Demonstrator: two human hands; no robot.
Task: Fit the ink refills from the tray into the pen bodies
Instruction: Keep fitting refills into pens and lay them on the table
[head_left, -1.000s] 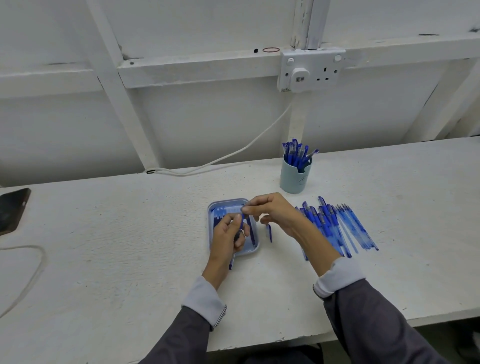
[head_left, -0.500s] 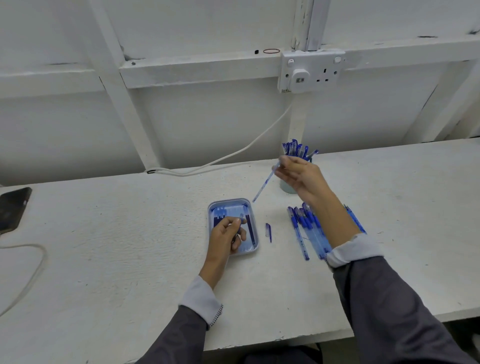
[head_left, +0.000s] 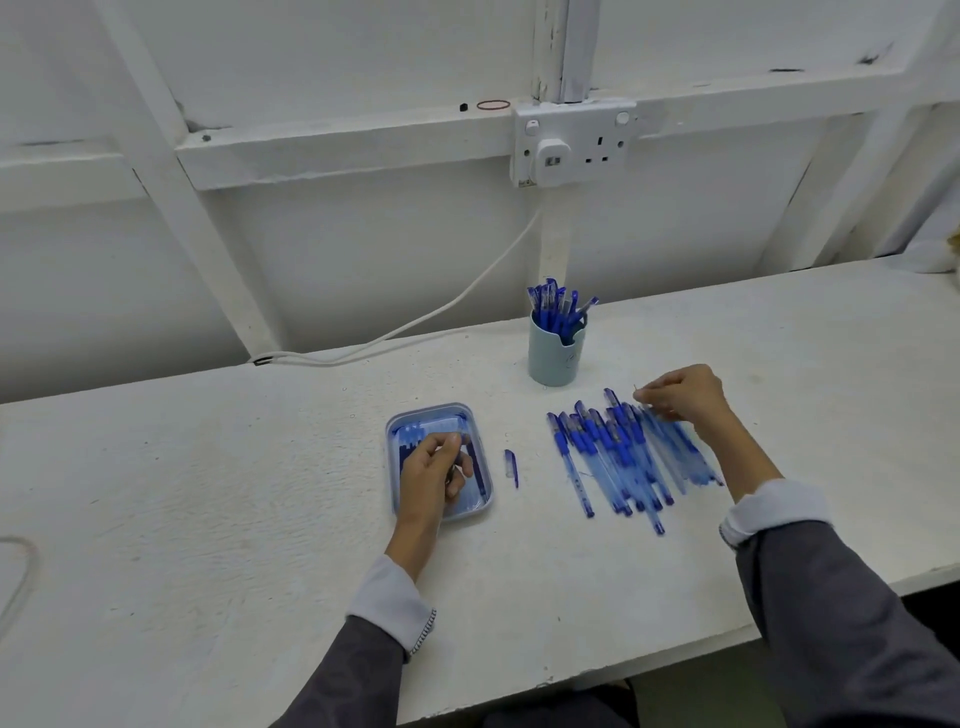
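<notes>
While your left hand (head_left: 434, 467) curls over the refills (head_left: 480, 478) in the tray (head_left: 428, 411), its grip is unclear. Your right hand (head_left: 680, 395) pinches the far end of the pen bodies (head_left: 613, 457).

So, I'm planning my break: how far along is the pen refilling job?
Done, it seems: a bunch of blue pens stands in the pale blue cup. In hand: the left hand lies curled over dark refills in the blue plastic tray; the right hand reaches the far end of the pile of blue pen bodies on the white table. Remaining: that large pile, plus one loose blue cap.
</notes>
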